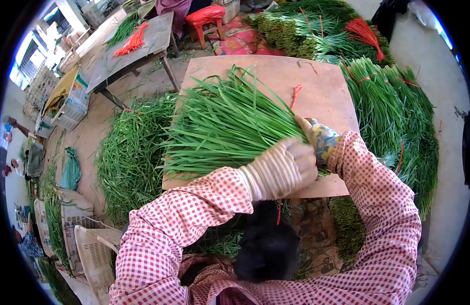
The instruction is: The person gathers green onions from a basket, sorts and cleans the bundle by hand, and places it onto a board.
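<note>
A loose, fanned bunch of garlic chives (225,122) lies on a brown board (326,91), leaf tips to the left and stem ends to the right. My left hand (286,170), in a striped glove and slightly blurred, is closed over the near side of the stem end. Against the far side of the stems, my right hand (319,137), in a flowered glove, is closed too. Both hands nearly touch, and their fingertips are partly hidden. A red tie (296,96) sticks up from beside the bunch, near my right fingers.
Tied chive bundles (382,101) are stacked at the right and more chives (301,30) behind. A heap of loose greens (136,152) sits left of the board. Beyond are a table (143,40) with red ties (132,40) and a red stool (205,20); crates (95,249) stand lower left.
</note>
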Available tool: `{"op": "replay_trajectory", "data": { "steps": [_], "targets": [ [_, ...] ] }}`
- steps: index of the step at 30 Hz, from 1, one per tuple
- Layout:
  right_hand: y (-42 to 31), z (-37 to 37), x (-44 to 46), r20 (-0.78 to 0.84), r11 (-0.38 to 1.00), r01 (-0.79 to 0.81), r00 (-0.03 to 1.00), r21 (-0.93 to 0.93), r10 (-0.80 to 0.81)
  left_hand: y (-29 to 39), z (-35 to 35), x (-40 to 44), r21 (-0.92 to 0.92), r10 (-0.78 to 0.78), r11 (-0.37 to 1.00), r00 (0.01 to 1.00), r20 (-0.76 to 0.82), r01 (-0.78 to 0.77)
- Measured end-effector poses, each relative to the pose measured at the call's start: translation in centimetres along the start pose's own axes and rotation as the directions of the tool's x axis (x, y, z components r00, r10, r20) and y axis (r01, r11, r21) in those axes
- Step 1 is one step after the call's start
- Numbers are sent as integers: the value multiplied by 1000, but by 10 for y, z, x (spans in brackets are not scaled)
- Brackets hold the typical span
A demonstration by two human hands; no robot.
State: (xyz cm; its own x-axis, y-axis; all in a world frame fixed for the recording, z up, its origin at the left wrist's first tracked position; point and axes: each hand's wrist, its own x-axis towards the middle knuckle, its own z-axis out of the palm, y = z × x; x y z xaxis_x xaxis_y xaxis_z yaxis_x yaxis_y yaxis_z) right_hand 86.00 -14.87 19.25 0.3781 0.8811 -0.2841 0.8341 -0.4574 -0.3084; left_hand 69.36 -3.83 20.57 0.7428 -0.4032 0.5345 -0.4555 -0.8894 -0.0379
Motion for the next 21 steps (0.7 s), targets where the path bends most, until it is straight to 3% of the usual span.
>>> {"op": "replay_trajectory", "data": {
  "steps": [2,3,5,7,10,13,15,17,19,20,21],
  "targets": [
    [-6,-6,-8,24,1000,-3,1000,-3,3,1,-7,-7,-275,130,957,984,125,-92],
    [-15,-14,-14,49,1000,-20,999,-4,20,-3,-12,-13,-269,126,959,983,134,-87],
    [-19,-19,-17,74,999,-28,997,16,27,-24,-24,-30,-132,-148,974,961,233,182],
    [-15,-20,-16,92,998,-21,996,62,15,-61,-35,-48,61,-417,909,892,175,413],
    [-19,-23,-16,116,997,-36,993,66,29,-99,-31,-65,140,-470,882,864,179,450],
    [-19,-24,-19,102,996,-40,994,78,32,-114,-29,-65,264,-422,899,851,312,349],
    [-19,-22,-20,87,995,-38,996,89,30,-114,-38,-52,320,-504,864,649,570,389],
    [-19,-22,-19,75,997,-25,997,73,20,-114,-37,-50,326,-525,851,633,569,412],
    [-16,-21,-17,83,996,-26,996,86,19,-118,-24,-58,117,-546,831,756,362,544],
    [-15,-21,-17,88,994,-24,996,102,15,-121,-10,-70,-9,-630,764,750,204,645],
    [-15,-20,-17,88,994,-29,996,102,20,-146,9,-95,-306,-786,483,561,260,820]
  ]
}}
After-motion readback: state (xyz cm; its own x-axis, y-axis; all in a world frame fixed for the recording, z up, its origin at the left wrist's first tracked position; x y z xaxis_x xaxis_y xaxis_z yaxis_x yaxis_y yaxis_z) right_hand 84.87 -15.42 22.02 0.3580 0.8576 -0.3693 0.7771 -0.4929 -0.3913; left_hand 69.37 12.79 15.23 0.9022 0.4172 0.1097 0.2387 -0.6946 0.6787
